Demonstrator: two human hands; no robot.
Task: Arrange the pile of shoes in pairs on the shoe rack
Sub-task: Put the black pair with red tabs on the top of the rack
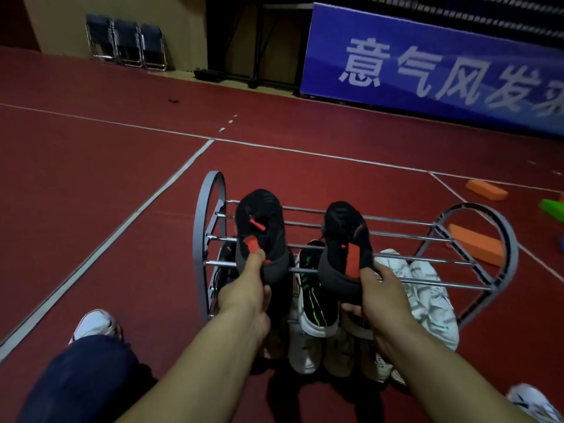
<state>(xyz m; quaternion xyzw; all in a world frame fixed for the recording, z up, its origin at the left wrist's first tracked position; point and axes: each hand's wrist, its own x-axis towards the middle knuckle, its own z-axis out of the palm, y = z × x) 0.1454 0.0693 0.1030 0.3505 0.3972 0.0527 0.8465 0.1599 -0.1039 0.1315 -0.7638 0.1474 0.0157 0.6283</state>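
— Two black knitted high-top shoes with red heel tabs are being held over the top tier: the left black shoe [261,236] is pinched at its heel by the left hand [244,293], and the right black shoe [346,248] is gripped at its heel collar by the right hand [383,296]. Both hands are closed on their shoes, toes pointed away from the body.

— Have they been set down?

— That cannot be told for certain. The toes appear to lie on the chrome bars of the grey metal shoe rack with arched end frames [210,209], but the heels are raised in the hands, so the pair is judged not yet released.

— And what is counted as done?

— On the lower tier, seen through the bars, a black and white sneaker with green stripes [314,300] has been stood beside the black pair's heels, and a pair of white mesh sneakers [427,294] lies to its right. Something dark is also lodged at the left end, too hidden to be named. Whether each of these has been matched with its mate cannot be confirmed.

— What is left?

— Pale beige and white shoes [329,352] are bunched on the dark red sports floor [122,178] just in front of the rack, and one more white shoe [531,401] is seen at the lower right edge — well apart. The task is judged to be roughly midway, with the top tier otherwise bare.
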